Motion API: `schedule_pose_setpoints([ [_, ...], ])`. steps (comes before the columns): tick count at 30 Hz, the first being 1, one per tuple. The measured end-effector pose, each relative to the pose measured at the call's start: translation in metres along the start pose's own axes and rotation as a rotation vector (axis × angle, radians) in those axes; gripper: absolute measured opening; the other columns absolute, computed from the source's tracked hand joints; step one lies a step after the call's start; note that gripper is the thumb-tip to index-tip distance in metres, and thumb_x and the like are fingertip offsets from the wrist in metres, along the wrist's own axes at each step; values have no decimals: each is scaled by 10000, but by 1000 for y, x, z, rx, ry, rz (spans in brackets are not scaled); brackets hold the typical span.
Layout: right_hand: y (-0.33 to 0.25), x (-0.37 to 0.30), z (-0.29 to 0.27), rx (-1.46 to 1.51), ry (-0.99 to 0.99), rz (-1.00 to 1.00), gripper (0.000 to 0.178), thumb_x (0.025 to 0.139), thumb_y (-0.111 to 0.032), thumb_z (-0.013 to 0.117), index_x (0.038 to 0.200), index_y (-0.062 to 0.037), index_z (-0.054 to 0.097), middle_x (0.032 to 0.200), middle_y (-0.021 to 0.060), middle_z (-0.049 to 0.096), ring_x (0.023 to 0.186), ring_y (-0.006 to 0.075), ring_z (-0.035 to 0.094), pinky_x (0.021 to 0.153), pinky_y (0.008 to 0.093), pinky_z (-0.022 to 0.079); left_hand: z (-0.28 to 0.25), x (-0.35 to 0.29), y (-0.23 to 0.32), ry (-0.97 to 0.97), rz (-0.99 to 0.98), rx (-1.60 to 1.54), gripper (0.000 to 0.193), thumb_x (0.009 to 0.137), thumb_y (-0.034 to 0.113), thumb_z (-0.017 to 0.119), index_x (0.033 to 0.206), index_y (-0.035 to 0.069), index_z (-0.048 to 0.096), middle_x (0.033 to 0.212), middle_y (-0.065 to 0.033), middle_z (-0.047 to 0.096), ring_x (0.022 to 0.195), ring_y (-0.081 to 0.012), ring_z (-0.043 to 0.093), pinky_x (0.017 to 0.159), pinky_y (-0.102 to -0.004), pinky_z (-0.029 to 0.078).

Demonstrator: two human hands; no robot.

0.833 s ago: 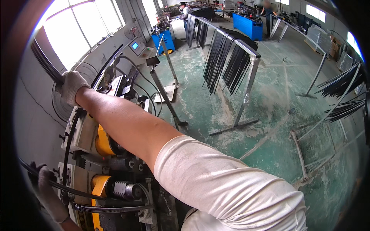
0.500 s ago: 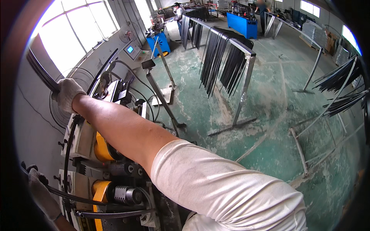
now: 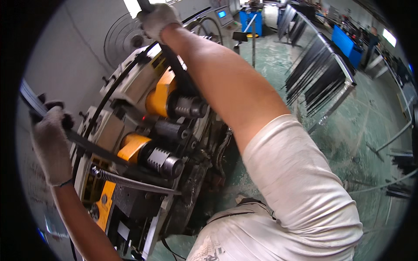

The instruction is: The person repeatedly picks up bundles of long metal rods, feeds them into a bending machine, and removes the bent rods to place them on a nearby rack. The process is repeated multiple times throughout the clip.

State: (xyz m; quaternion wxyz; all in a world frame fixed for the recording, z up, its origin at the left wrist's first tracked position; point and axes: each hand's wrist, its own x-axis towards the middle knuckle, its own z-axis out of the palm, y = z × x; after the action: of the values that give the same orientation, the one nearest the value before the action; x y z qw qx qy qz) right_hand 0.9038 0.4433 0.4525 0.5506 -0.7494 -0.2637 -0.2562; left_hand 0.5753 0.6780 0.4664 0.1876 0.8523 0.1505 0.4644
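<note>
- At the left of the frame, the lower dark strip [image 3: 93, 148] is clasped in the gloved left hand [image 3: 53, 137]; it could be let slip if the glove fabric slid along it.
- At the upper edge, the upper dark strip [image 3: 145, 5] is clasped by the gloved right hand [image 3: 159, 21]; steadiness could be lost because the arm is stretched far out. Whether one length is shared by both hands cannot be told; if so, it could be kinked by uneven pulling.
- Left of centre, the lower strip could be snagged on the toothed cylinder [image 3: 163, 162] or the coil spring [image 3: 126, 179], since it is held close to both.
- A glove could be caught near the yellow brackets [image 3: 157, 101] if the machine were running, which cannot be told.
- At the upper left, the fan [image 3: 116, 41] could be knocked by a swinging strip end.
</note>
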Motion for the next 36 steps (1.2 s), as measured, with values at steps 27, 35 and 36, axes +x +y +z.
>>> schedule_pose_setpoints([
  [27,187,-410,21,513,209,741,334,1090,-237,756,1337,-15,718,1259,85,752,1170,228,702,1059,394,542,-12,-50,9,-123,-33,96,319,1137,296,661,1152,18,816,1005,-101,833,908,-200,801,931,-354,613],
  [35,210,-372,69,923,-118,1020,572,1086,-379,769,1493,13,677,1368,107,757,1193,234,710,1051,406,549,-36,-53,-3,-185,10,317,464,1159,450,650,1244,37,845,1065,-127,848,973,-205,823,948,-356,635],
  [36,219,-372,77,947,-114,1016,541,1088,-363,767,1477,5,688,1353,102,763,1177,233,719,1028,404,558,-24,-56,12,-168,-77,202,477,1148,461,658,1244,32,844,1057,-128,847,968,-208,822,954,-361,631],
])
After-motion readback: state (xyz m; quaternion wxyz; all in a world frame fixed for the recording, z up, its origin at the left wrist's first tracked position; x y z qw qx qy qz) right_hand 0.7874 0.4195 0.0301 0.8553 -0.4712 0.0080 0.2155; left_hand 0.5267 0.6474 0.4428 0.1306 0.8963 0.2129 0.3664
